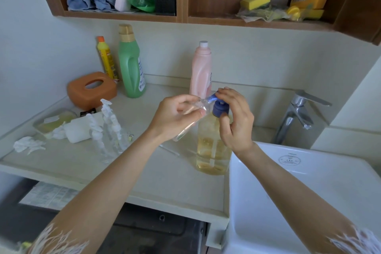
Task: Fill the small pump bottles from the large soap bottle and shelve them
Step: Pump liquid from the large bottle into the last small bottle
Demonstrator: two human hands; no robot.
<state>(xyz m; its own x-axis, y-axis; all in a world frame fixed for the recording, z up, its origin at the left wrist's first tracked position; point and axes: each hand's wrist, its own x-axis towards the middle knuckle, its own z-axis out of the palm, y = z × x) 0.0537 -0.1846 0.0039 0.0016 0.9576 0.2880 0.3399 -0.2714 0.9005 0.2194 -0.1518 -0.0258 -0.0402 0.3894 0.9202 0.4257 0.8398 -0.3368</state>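
small bottle (190, 117): gripped in left hand (175, 117), tilted, mouth up-right toward pump spout.
right hand (235, 119): fingers curled on large soap bottle (213, 146) pump (219, 107); bottle upright on bench (165, 171).

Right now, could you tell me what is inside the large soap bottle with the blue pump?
The large soap bottle holds yellowish liquid, with a pale dip tube running down its middle. The right hand covers part of its shoulder.
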